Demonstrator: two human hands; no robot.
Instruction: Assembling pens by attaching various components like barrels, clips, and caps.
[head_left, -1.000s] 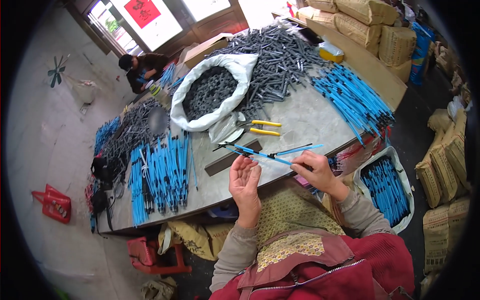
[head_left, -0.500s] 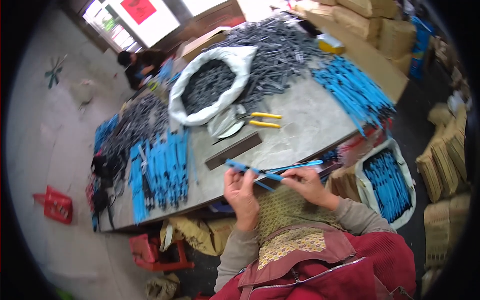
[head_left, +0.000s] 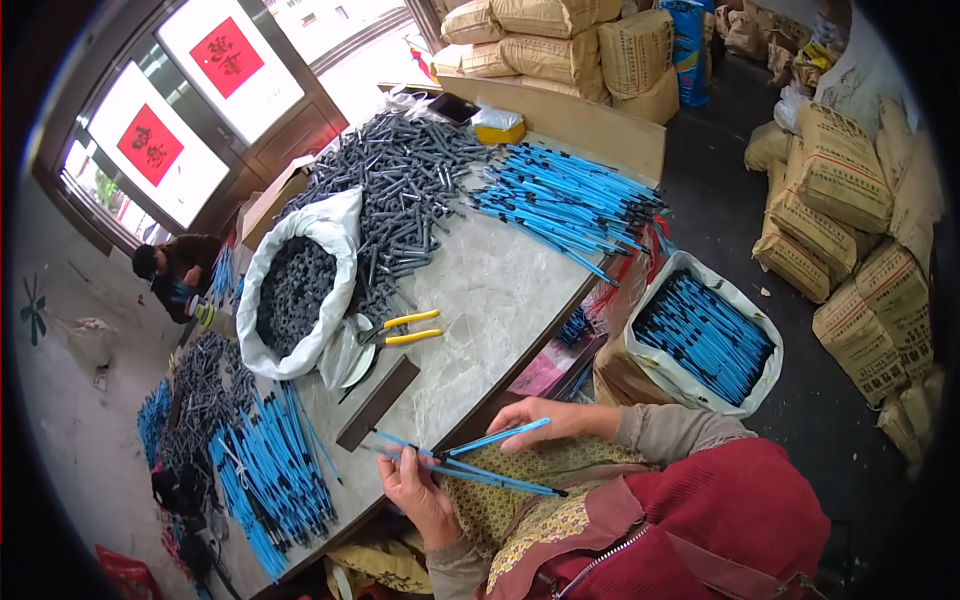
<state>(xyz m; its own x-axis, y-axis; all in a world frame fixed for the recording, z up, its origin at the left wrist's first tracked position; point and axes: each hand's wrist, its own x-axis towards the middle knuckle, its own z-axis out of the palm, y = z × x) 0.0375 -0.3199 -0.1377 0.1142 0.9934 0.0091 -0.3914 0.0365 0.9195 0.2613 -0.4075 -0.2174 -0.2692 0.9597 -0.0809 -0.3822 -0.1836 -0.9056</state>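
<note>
My left hand (head_left: 422,497) is closed, thumb and fingers pinching slim blue rods (head_left: 500,480) joined by a black fitting. One rod slants up to the right, another runs lower toward my apron. My right hand (head_left: 565,417) is just behind the upper rod's free end, its fingers loosely curved and apart, not wrapped round it. Beyond my left hand a dark bar (head_left: 378,404) lies on the grey table (head_left: 490,290). Past the bar are pliers (head_left: 410,328) with yellow handles.
A white sack (head_left: 350,235) of small dark parts stands beside a heap of dark grey tubular pieces (head_left: 390,180). Blue rod bundles lie at left (head_left: 270,470) and far right (head_left: 570,195). A lined container (head_left: 665,385) holds more rods. Paper sacks (head_left: 840,170) line the right; another person (head_left: 180,270) sits far left.
The view has swung to the right. My right hand has come off the rods it was holding beside the left hand. The rods now spread apart from my left hand.
</note>
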